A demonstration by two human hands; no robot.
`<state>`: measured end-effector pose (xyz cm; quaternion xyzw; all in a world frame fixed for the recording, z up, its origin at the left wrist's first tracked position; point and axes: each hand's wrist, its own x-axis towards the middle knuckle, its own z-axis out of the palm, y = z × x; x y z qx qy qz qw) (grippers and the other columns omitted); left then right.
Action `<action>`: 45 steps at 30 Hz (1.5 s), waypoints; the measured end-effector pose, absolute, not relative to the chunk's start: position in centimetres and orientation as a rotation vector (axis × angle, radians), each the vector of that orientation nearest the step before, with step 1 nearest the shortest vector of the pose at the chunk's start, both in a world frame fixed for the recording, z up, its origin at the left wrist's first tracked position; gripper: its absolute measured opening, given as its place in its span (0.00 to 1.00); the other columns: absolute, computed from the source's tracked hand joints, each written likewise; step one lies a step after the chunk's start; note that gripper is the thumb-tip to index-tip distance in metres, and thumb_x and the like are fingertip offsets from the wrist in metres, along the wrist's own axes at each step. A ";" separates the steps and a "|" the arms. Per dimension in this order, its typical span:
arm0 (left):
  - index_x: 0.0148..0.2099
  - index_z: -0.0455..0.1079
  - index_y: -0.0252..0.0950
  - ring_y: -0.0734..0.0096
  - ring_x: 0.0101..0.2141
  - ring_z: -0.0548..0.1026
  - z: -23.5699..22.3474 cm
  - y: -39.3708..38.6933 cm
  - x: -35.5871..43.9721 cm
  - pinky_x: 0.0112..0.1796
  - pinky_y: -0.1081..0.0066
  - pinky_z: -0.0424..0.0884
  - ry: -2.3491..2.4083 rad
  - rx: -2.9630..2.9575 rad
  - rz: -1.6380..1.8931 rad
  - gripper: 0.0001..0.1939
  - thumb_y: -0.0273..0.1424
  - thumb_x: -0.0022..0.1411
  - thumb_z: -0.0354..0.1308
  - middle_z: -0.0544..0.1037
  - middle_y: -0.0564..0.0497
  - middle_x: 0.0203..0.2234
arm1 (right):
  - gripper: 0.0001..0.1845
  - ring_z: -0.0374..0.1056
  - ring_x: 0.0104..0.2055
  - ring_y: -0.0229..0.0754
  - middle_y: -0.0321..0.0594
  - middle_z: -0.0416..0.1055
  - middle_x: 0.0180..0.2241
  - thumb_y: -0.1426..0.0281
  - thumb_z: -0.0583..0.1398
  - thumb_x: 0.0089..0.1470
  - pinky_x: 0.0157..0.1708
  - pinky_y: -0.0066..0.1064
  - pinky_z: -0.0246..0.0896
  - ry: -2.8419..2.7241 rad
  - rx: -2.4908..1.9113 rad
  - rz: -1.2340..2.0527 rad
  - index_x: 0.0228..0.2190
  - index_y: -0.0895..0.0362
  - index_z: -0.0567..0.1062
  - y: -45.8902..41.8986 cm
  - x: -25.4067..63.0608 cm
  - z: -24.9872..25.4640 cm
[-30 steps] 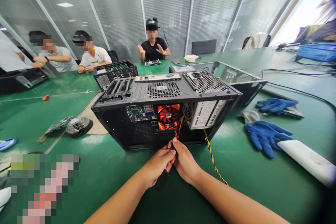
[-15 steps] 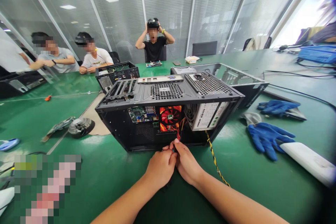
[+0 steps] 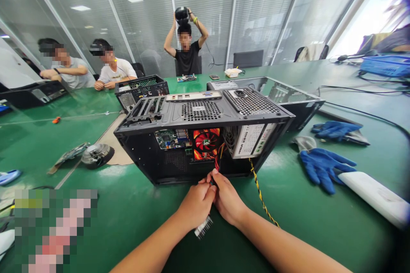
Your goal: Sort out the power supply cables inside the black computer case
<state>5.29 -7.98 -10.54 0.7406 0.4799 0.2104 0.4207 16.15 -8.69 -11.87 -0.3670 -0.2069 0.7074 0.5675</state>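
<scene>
Both hands are closed on a bundle of power cables in front of an open computer case. My left hand wraps round the bundle, and a wide multi-pin connector hangs below it. My right hand pinches the cables higher up, touching the left. The bundle comes down from the power supply on the case's right side. Inside sit a red fan and a circuit board. A twisted yellow-and-black cable trails down to the right of my hands.
Blue gloves and a white power strip lie at the right. A metal fan-like part rests on the left. Behind stand another case and a side panel. Several people sit across the green table.
The multi-pin connector now shows below my left hand. My hands stay almost in place. The person opposite has lifted a headset off their head.
</scene>
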 end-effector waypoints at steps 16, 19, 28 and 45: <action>0.26 0.62 0.36 0.74 0.17 0.65 -10.6 -8.4 5.7 0.24 0.73 0.59 1.187 1.602 0.551 0.18 0.40 0.64 0.44 0.66 0.54 0.15 | 0.20 0.57 0.16 0.33 0.31 0.65 0.16 0.51 0.63 0.47 0.17 0.26 0.51 -0.499 -0.898 1.622 0.23 0.56 0.69 -8.6 16.0 -12.2; 0.26 0.60 0.37 0.78 0.12 0.55 -10.5 -8.5 5.8 0.19 0.75 0.53 1.045 1.208 0.581 0.19 0.45 0.62 0.45 0.59 0.59 0.10 | 0.20 0.51 0.11 0.32 0.25 0.55 0.09 0.50 0.60 0.49 0.12 0.25 0.47 -0.524 -0.893 1.654 0.26 0.55 0.68 -8.7 15.9 -12.2; 0.22 0.60 0.37 0.73 0.19 0.64 -10.3 -8.3 6.1 0.25 0.73 0.56 1.241 1.561 0.644 0.17 0.36 0.62 0.48 0.64 0.55 0.13 | 0.19 0.64 0.21 0.37 0.33 0.69 0.20 0.53 0.64 0.46 0.20 0.28 0.58 -0.507 -0.836 1.635 0.23 0.55 0.69 -8.8 16.0 -11.8; 0.23 0.59 0.38 0.77 0.14 0.58 -10.3 -8.2 5.9 0.20 0.74 0.53 1.094 1.295 0.559 0.19 0.43 0.60 0.50 0.59 0.58 0.11 | 0.18 0.70 0.31 0.44 0.39 0.74 0.27 0.53 0.64 0.46 0.29 0.33 0.63 -0.408 -0.774 1.713 0.23 0.55 0.70 -8.6 16.4 -12.0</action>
